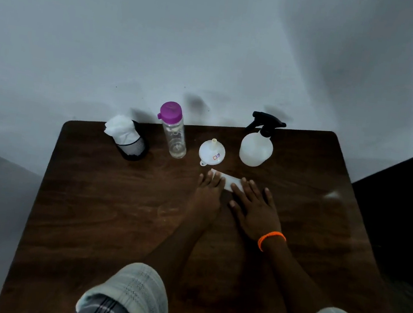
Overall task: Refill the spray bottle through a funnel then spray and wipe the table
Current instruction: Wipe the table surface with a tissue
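In the middle of the frame, on the dark wooden surface (118,210), both my hands lie flat with fingers straight, pressing down on a white tissue (227,180). My left hand (207,196) covers its left end; my right hand (252,208), with an orange band (270,240) at the wrist, covers its right end, so neither hand is curled round anything. Just above the tissue, the white funnel (212,151) sits mouth-down with its spout up. To its right stands the spray bottle (256,148), upright, its black trigger head on. To the funnel's left stands a clear water bottle (175,136) with a purple cap, and farther left a black mesh holder (132,146) stuffed with white tissues.
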The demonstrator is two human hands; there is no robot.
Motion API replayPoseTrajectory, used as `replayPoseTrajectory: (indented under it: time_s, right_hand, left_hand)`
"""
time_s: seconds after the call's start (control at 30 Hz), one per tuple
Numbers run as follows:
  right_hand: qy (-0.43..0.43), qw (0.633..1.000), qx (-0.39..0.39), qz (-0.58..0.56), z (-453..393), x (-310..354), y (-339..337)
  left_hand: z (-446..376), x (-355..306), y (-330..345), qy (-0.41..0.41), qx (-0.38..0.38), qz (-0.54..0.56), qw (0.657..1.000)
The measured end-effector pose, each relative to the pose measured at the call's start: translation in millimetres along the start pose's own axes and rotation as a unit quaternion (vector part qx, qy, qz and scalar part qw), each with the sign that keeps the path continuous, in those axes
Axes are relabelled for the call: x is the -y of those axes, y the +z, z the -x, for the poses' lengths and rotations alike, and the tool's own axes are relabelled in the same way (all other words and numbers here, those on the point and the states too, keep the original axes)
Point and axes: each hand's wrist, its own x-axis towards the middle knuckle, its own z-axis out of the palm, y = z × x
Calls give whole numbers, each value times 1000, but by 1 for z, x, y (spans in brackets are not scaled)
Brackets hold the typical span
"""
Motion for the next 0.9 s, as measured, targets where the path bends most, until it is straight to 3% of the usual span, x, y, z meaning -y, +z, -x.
replayPoseTrajectory:
  time_s: [0.33, 0.43, 0.67, 0.9]
  right_hand:
    - [70, 997, -18, -17, 27, -40, -3]
    - [85, 996, -32, -24, 57, -47, 4]
    - [73, 997, -23, 8, 135, -59, 21]
    - [71, 997, -22, 5, 219, -57, 37]
  left_hand:
    - [-24, -44, 7, 71, 31, -32, 996]
    - [-6, -63, 19, 74, 67, -34, 994]
    - [57, -98, 42, 88, 32, 31, 995]
    - [131, -140, 57, 96, 65, 1, 993]
